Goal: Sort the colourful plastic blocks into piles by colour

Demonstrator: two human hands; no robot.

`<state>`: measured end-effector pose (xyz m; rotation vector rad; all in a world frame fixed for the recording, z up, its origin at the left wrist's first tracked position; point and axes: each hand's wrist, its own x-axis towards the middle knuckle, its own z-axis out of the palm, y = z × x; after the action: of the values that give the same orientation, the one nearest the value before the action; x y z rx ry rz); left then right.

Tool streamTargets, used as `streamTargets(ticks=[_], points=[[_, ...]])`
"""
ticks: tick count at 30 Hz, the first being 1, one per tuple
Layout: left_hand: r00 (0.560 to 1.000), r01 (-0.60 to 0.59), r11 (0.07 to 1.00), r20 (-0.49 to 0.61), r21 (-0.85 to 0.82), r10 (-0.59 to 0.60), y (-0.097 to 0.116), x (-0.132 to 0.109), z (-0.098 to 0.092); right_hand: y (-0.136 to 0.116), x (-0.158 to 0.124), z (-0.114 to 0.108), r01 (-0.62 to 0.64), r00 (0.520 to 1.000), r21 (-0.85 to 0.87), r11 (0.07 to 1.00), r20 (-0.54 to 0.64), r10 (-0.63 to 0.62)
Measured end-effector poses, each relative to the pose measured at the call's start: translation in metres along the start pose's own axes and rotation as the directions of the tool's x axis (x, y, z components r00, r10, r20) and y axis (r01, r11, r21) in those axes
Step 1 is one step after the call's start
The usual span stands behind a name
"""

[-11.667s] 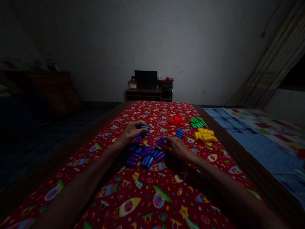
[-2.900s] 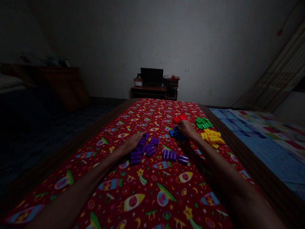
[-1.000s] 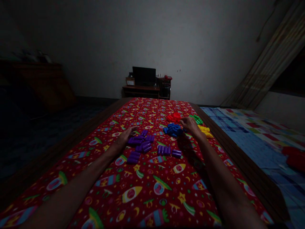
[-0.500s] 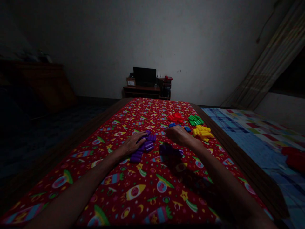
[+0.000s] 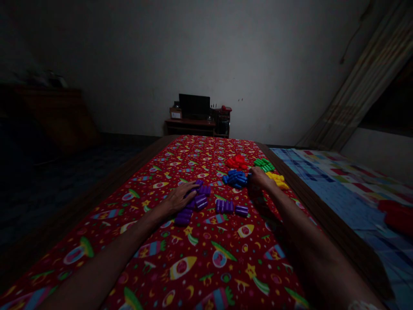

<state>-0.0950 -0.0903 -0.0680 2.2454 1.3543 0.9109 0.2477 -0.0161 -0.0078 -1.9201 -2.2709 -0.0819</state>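
Observation:
My left hand (image 5: 181,197) lies with its fingers spread at the left edge of a group of purple pieces (image 5: 201,202), touching them. More purple pieces (image 5: 225,206) sit in a short row to the right, with a single one (image 5: 241,210) beside it. My right hand (image 5: 258,177) is closed at the right end of the blue pile (image 5: 235,178); a bit of blue shows at its fingertips. Behind are a red pile (image 5: 237,162) and a green pile (image 5: 263,164). A yellow pile (image 5: 278,180) is partly hidden by my right hand and wrist.
A red patterned cloth (image 5: 180,269) covers the long surface, with brown edges at both sides. Blue checked bedding (image 5: 346,202) lies at the right. A desk (image 5: 190,124) with a dark monitor (image 5: 194,106) stands by the far wall.
My right hand has moved right, from over the blue pile to its right end, uncovering the blue pieces. My left hand stays at the purple pieces. The view has shifted slightly.

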Motion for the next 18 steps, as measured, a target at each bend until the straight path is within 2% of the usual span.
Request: streamTargets(ticks=[3, 5, 8, 10, 18], points=[[1.0, -0.013, 0.999, -0.021, -0.033, 0.012, 0.001, 0.0, 0.0, 0.001, 0.009, -0.003, 0.012, 0.999, 0.073, 0.997, -0.038, -0.009], [1.0, -0.018, 0.999, -0.026, -0.044, 0.017, 0.001, 0.0, 0.0, 0.002, 0.013, -0.004, 0.028, 0.997, 0.229, 0.973, -0.072, -0.011], [1.0, -0.02, 1.0, -0.016, -0.02, 0.019, 0.001, 0.0, -0.001, 0.003, 0.015, 0.002, 0.047, 0.997, 0.49, 0.87, -0.069, -0.015], [1.0, -0.019, 1.0, -0.008, 0.003, 0.019, 0.0, 0.001, -0.001, 0.004, 0.014, 0.007, 0.038, 0.999, 0.579, 0.814, -0.048, -0.012], [0.997, -0.082, 0.981, 0.03, 0.174, 0.078, 0.0, -0.001, -0.001, 0.011, 0.016, 0.015, -0.014, 0.997, 0.603, 0.798, 0.068, -0.034]])
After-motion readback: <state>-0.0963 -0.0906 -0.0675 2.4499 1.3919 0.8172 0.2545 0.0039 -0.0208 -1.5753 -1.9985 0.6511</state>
